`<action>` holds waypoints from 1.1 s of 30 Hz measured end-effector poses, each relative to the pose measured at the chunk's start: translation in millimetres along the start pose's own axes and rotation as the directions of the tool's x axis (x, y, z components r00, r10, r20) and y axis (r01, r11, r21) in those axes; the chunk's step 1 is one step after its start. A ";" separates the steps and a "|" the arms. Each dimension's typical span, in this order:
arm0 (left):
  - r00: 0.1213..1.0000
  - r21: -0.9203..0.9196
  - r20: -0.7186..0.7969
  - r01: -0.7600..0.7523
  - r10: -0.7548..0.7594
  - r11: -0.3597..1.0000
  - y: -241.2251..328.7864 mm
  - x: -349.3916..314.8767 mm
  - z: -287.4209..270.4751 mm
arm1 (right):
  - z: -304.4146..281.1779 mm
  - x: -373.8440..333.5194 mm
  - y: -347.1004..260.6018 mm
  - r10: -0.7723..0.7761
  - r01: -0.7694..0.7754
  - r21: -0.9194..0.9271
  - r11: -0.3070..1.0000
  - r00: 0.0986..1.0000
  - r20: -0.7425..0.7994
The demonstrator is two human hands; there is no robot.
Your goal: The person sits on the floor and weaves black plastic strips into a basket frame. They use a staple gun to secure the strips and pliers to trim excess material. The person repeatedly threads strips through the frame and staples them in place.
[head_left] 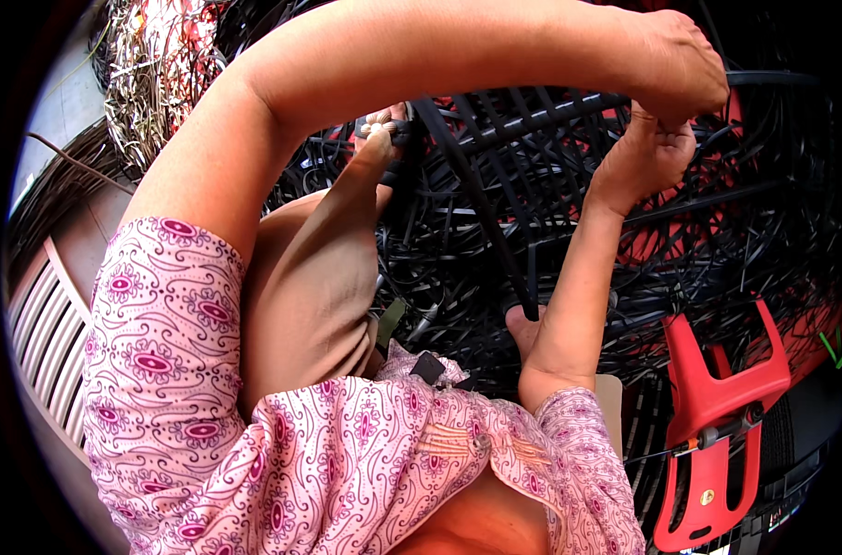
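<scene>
My left arm reaches across the far side, and my left hand [684, 67] is curled closed at the upper right. Just below it, my right hand [647, 155] is closed too, its thumb pointing up toward the left wrist. Whatever either set of fingers grips is hidden. Both hands are over a black frame [532, 120] with dark flat strips running across it. One bar of the frame slants down toward my right elbow. Loose black strips [448, 245] lie tangled beneath and around it.
A red plastic piece with two upright prongs [717, 398] stands at the lower right. A heap of pale strips [157, 83] is at the upper left, beside a coil of dark rods [60, 185]. Light slats [51, 333] sit at the left edge. My sandalled foot [384, 129] is near the frame.
</scene>
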State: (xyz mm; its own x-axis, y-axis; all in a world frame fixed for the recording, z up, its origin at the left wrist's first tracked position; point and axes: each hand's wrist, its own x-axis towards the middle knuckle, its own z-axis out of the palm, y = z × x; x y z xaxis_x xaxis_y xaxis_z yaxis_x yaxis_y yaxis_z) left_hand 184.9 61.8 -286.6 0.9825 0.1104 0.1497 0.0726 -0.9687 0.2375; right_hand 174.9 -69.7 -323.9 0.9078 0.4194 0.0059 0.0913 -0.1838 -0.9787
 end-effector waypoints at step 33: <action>0.776 -0.466 0.630 0.395 -0.016 0.792 -33.6 2.8 -10.9 | -9.8 7.7 15.7 0.416 -0.424 0.505 0.752 0.899 0.137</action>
State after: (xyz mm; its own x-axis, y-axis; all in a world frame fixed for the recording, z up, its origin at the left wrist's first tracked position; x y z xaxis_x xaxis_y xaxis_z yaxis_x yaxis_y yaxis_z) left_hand 183.3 97.0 -283.7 0.8696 -0.0388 -0.4923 0.3654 -0.6199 0.6944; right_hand 187.3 -78.1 -337.3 0.7982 0.4224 -0.4295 -0.5232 0.1327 -0.8418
